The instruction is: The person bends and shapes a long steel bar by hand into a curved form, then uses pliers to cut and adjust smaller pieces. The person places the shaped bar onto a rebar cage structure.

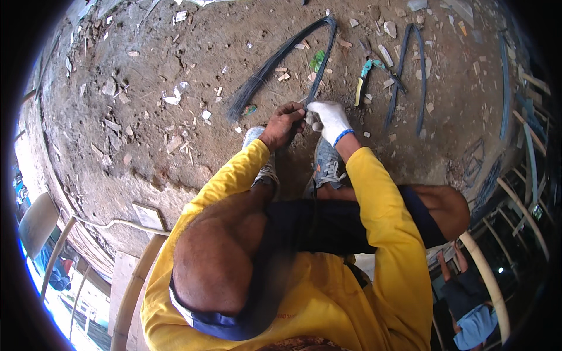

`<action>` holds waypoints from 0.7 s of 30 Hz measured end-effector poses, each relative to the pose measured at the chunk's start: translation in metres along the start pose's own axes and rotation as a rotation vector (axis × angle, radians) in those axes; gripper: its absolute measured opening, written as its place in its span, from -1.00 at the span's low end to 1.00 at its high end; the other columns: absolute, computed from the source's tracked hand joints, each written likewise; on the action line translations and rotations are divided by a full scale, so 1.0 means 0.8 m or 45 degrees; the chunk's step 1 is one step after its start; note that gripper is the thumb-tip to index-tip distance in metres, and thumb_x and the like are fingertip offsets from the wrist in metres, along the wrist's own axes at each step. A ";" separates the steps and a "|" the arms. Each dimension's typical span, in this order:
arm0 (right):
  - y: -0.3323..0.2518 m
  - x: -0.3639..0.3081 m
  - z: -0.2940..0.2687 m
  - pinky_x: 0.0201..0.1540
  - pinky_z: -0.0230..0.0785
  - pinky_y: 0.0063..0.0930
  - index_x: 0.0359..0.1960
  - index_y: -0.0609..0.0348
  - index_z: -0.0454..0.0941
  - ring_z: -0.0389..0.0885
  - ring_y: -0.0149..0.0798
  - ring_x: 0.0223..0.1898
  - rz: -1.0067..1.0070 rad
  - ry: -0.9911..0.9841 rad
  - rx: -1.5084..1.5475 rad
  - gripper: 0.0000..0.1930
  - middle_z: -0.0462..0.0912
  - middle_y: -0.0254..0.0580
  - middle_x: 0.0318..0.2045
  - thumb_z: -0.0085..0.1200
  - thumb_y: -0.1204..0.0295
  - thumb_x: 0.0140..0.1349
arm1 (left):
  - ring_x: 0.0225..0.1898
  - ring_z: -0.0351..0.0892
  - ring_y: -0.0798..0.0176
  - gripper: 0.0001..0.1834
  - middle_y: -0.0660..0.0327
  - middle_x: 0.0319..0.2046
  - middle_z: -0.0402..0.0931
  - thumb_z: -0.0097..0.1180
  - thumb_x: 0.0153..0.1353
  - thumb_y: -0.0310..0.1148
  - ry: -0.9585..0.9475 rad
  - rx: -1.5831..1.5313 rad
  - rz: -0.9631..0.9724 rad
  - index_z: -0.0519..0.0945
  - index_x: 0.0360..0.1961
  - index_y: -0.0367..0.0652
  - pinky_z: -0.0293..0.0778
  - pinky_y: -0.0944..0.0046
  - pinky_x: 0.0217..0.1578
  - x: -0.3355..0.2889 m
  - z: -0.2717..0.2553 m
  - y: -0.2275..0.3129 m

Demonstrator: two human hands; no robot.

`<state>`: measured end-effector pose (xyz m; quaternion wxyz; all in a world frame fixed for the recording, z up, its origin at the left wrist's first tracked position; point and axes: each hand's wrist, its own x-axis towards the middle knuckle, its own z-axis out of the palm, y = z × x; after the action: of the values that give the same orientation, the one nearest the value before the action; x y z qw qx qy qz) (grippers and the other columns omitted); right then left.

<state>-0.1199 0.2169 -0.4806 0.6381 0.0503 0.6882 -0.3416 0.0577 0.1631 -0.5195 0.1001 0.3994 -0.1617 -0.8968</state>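
A bundle of thin dark wire (281, 52) lies bent in a long loop on the dirt floor, one end fanned out at the left. Its other end runs down to my hands, which meet just beyond my shoes. My bare left hand (285, 124) pinches the wire end from the left, fingers curled. In a white glove with a blue cuff, my right hand (329, 120) is closed on the same end. Right of it lies a pair of pliers (364, 81) with teal and yellow-black parts. A second bent wire bundle (420, 70) lies beside the pliers.
Stone chips, wood scraps and white shreds litter the ground, with a green scrap (317, 61) inside the wire loop. More straight wire (504, 88) lies at the far right. Bamboo poles (486, 281) stand behind me; a person (465, 292) is at the lower right.
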 end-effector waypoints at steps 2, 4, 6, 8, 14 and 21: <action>0.006 -0.004 -0.001 -0.59 0.49 -0.43 -0.13 0.28 0.66 0.78 -0.19 -0.45 0.120 -0.043 0.425 -0.80 0.73 -0.14 -0.40 0.26 0.37 0.43 | -0.36 0.63 0.31 -0.75 0.27 -0.32 0.62 0.27 0.44 -0.38 0.063 0.001 -0.005 0.59 0.06 -0.21 0.54 0.31 -0.31 0.001 -0.002 -0.001; 0.005 -0.017 -0.003 -0.60 0.51 -0.41 -0.07 0.29 0.64 0.76 -0.19 -0.48 0.114 0.037 0.451 -0.78 0.73 -0.12 -0.36 0.25 0.37 0.45 | -0.36 0.62 0.31 -0.73 0.27 -0.32 0.61 0.27 0.43 -0.37 0.091 0.015 -0.014 0.59 0.07 -0.21 0.54 0.31 -0.30 0.001 -0.005 -0.002; -0.002 -0.032 -0.003 -0.33 0.65 -0.26 0.01 0.16 0.64 0.79 -0.11 -0.27 -0.665 0.284 -0.570 -0.79 0.73 -0.11 -0.17 0.24 0.46 0.39 | -0.34 0.62 0.31 -0.73 0.27 -0.31 0.61 0.27 0.43 -0.36 0.104 0.035 -0.023 0.59 0.07 -0.22 0.54 0.31 -0.31 0.001 -0.006 -0.002; -0.014 -0.044 -0.007 -0.14 0.68 -0.20 0.03 0.08 0.65 0.78 -0.09 -0.12 -1.509 0.439 -1.387 -0.73 0.70 -0.14 -0.07 0.25 0.53 0.31 | -0.33 0.62 0.32 -0.72 0.26 -0.31 0.61 0.27 0.44 -0.35 0.094 0.018 0.000 0.59 0.08 -0.22 0.54 0.30 -0.30 0.001 -0.006 -0.002; -0.018 -0.051 -0.003 -0.14 0.62 -0.12 -0.23 -0.02 0.69 0.74 -0.02 -0.13 -1.514 0.230 -1.803 -0.93 0.67 -0.20 -0.13 0.21 0.34 0.35 | -0.32 0.59 0.34 -0.71 0.26 -0.29 0.61 0.24 0.46 -0.32 0.035 0.032 0.005 0.59 0.10 -0.22 0.51 0.32 -0.29 -0.005 -0.001 0.004; 0.015 -0.035 0.026 -0.43 0.55 -0.41 -0.11 0.19 0.66 0.75 -0.37 -0.40 -0.693 0.179 -0.203 -0.90 0.75 -0.27 -0.36 0.25 0.45 0.43 | -0.33 0.58 0.34 -0.76 0.23 -0.27 0.62 0.23 0.46 -0.32 -0.011 -0.073 0.005 0.61 0.03 -0.22 0.50 0.32 -0.29 -0.002 0.007 0.003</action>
<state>-0.0912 0.2248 -0.4589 0.4757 -0.1628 0.7436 -0.4408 0.0549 0.1622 -0.5139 0.1126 0.3923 -0.1374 -0.9025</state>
